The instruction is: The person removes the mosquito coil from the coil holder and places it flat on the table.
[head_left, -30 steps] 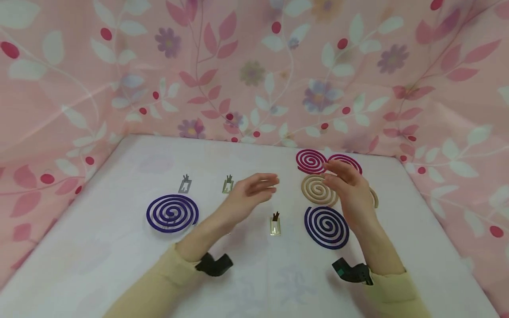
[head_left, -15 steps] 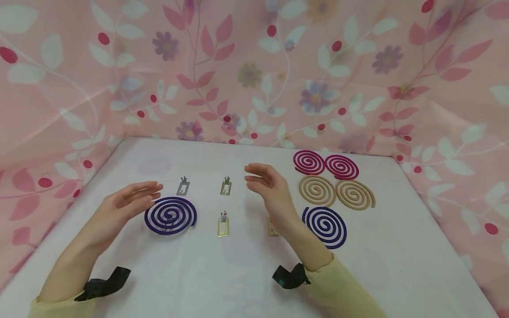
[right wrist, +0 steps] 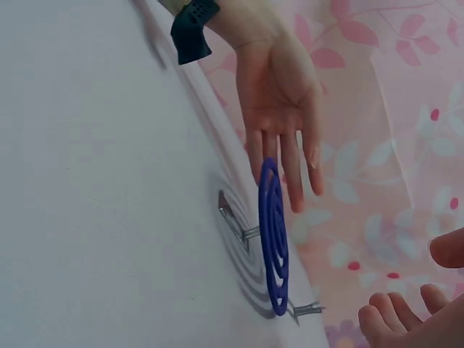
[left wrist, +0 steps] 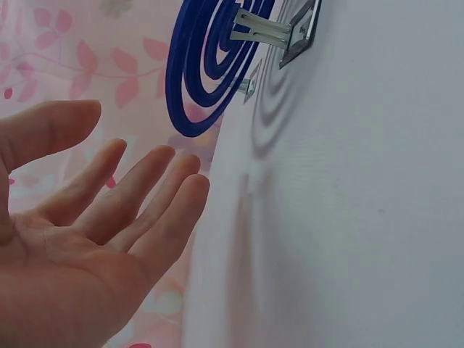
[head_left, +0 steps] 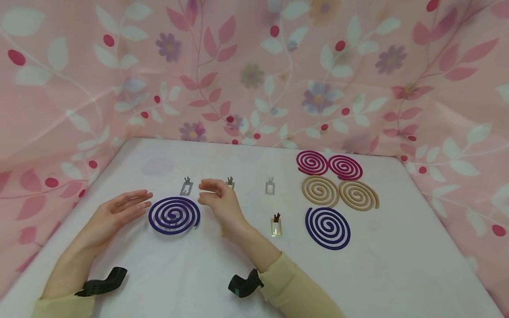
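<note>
A blue mosquito coil [head_left: 174, 215] rests raised above the white table on a small metal stand [left wrist: 264, 30], casting a spiral shadow below. My left hand [head_left: 113, 218] is just left of this coil, fingers extended and slightly spread, holding nothing. On the coil's other side is my right hand [head_left: 223, 210], fingers relaxed and loosely bent, also without anything in them. In the right wrist view the coil [right wrist: 264, 210] appears edge-on between the two hands. Behind it stands a grey coil stand [head_left: 186, 187]; another stand [head_left: 230, 181] is partly covered by my right hand.
At right, a second blue coil [head_left: 328, 226] lies flat. Beyond it are two tan coils [head_left: 319, 190] and two magenta coils [head_left: 312, 162]. A pale stand [head_left: 270, 187] and a gold stand [head_left: 276, 226] are mid-table. Floral pink cloth [head_left: 254, 75] encloses the back and sides.
My left hand has moved left from mid-table to the raised blue coil's left side. My right hand has swept left from the coils at right to this coil's right side.
</note>
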`<state>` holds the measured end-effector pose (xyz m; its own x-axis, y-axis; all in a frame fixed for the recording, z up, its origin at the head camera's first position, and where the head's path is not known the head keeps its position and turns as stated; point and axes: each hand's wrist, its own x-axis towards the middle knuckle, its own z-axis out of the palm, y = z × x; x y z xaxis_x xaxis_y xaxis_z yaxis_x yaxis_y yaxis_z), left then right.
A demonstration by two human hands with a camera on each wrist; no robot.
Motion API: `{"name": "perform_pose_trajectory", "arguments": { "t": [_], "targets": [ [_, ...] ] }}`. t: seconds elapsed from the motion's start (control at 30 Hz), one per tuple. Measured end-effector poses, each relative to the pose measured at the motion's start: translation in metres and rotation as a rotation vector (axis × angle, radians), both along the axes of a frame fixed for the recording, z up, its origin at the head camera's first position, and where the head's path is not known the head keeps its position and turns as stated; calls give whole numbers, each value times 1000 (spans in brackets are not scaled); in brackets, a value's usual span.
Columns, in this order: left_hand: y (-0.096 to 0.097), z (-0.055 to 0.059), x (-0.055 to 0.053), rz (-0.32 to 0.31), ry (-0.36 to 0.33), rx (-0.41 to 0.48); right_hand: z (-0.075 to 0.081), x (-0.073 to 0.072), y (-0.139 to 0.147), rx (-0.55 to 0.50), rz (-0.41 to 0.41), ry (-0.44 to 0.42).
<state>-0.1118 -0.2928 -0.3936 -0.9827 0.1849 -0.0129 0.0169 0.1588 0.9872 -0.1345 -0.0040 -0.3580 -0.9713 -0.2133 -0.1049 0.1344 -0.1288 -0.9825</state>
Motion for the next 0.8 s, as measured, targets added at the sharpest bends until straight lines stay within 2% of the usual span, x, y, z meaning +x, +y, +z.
{"name": "perform_pose_trajectory", "arguments": {
  "t": [0.17,0.3,0.43,0.6,0.8],
  "targets": [
    [3,-4,1,21,-18,-134,-16,4,-9,23,2,-1],
    [4,-7,0,12,-18,-109,-28,6,-16,77,37,-20],
    [6,-10,-1,-3,-20,-100,-36,7,-19,120,30,-37],
    [8,-12,-1,0,-29,-120,-41,6,-20,140,12,-40],
    [7,-14,-2,17,-36,-138,-44,6,-21,133,4,-81]
  ]
}}
